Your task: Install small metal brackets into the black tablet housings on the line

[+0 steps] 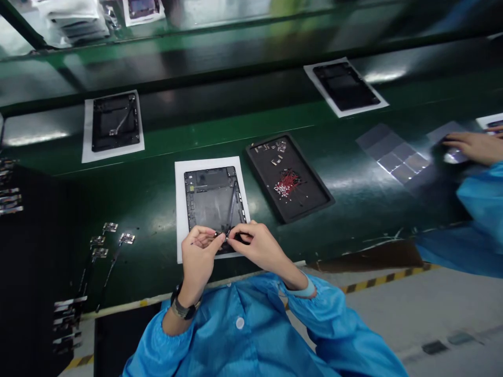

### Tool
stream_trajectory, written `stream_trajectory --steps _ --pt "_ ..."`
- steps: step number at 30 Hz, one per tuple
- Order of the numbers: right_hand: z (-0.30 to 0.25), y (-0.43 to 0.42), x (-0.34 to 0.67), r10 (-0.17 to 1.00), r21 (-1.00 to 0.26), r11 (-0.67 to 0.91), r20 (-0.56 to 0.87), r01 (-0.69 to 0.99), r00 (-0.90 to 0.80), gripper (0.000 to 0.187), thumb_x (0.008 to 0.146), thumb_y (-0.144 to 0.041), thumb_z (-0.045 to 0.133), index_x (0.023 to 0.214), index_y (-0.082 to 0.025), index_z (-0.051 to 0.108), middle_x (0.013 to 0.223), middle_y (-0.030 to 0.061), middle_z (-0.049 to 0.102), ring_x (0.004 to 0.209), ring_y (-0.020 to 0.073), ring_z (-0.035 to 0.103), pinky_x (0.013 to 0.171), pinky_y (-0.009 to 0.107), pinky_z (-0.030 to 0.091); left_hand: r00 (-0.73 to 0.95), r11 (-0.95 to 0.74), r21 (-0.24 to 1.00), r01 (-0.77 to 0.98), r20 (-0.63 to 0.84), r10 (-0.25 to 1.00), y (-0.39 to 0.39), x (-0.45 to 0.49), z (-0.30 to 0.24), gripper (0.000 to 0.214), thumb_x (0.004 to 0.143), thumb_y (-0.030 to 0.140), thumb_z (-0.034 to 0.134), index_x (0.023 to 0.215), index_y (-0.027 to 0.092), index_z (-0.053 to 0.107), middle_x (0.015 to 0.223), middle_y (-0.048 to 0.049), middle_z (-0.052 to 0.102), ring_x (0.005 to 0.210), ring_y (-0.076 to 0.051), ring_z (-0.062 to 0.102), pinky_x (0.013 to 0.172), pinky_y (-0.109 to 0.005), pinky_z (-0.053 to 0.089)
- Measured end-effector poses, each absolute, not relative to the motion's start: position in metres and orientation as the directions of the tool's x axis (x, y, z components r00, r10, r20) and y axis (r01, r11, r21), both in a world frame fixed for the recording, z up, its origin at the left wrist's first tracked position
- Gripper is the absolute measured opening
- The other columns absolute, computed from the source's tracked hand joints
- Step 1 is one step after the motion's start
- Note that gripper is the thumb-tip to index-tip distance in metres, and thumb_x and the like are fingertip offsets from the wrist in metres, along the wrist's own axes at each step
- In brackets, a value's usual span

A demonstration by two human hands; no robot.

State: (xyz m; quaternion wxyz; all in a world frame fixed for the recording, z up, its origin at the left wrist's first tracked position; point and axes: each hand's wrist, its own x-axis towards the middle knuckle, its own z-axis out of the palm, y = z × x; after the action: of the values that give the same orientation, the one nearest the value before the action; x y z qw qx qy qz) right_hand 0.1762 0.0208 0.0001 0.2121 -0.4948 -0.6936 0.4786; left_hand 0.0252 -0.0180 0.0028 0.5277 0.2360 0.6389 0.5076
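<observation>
In front of me a black tablet back cover (212,191) lies on a white sheet (181,209). A dark ribbon cable (232,201) runs down its right side toward my fingers. Over the cover's lower edge, my left hand (198,256) pinches a small circuit board (218,234), apparently at the cable's lower end. My right hand (261,248) meets it there, thumb and forefinger pinched together at the same small board. The fingertips hide most of this part, so its exact position on the cover cannot be told.
A black tray (314,191) with red-and-black wires (288,183) and small metal parts stands to the right. Several small boards with cables (127,239) lie left. Other tablet covers (116,123) (346,86) rest farther back. A co-worker's hand (477,146) is at the right, near clear film (393,154).
</observation>
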Motion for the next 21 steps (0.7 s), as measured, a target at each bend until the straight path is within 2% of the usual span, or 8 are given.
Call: stream_trajectory --steps 12,21 --pt "-0.0048 0.0188 0.1767 0.902 -0.86 0.062 -0.169 0.507 -0.397 0.013 0.086 -0.022 0.063 0.077 -0.021 0.073 0.063 -0.0001 0.066 0.059 0.0139 0.05 0.064 0.027 0.044 -0.338 0.4 0.896 -0.196 -0.444 0.83 -0.0168 0.0261 0.0067 0.028 0.062 0.025 0.082 0.072 0.016 0.057 0.061 -0.0006 0.068 0.051 -0.013 0.064 0.05 -0.022 0.053" --pt "-0.0071 0.0187 0.1782 0.902 -0.816 0.133 -0.135 0.562 -0.409 0.011 0.085 -0.021 0.066 0.077 -0.021 0.073 0.045 -0.0061 0.045 0.052 0.0131 0.043 0.067 0.028 0.037 -0.329 0.415 0.893 -0.176 -0.451 0.83 -0.0173 0.0256 0.0033 0.027 0.063 0.025 0.081 0.073 0.016 0.057 0.062 -0.0004 0.069 0.052 -0.013 0.065 0.051 -0.022 0.053"
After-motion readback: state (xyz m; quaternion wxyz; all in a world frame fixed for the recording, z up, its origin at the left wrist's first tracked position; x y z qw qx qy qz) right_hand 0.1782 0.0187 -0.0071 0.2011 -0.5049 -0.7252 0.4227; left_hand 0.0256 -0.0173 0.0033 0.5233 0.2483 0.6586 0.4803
